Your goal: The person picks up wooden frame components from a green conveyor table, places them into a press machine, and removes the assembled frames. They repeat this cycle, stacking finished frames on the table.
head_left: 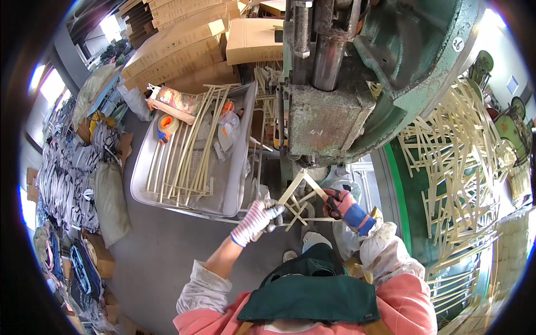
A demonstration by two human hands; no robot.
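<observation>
A pale, cream-coloured strip bent into a V (292, 187) spans between my hands, its corner pointing up at the bottom of the green press (330, 120). My left hand (260, 221), in a striped glove with grey fingertips, is closed round the strip's left leg. The right leg is gripped by my right hand (347, 210), gloved in pink and blue with dark fingers. More pale strips cross below the V; whether they join it I cannot tell. The exact contact between corner and press is hard to make out.
Left of the press stands a white tub (234, 190) with long pale strips (192, 145), an orange tape roll (167, 124) and plastic bags. Cardboard boxes (184, 56) are stacked behind it. A big heap of strips (458, 156) lies on a green surface at the right.
</observation>
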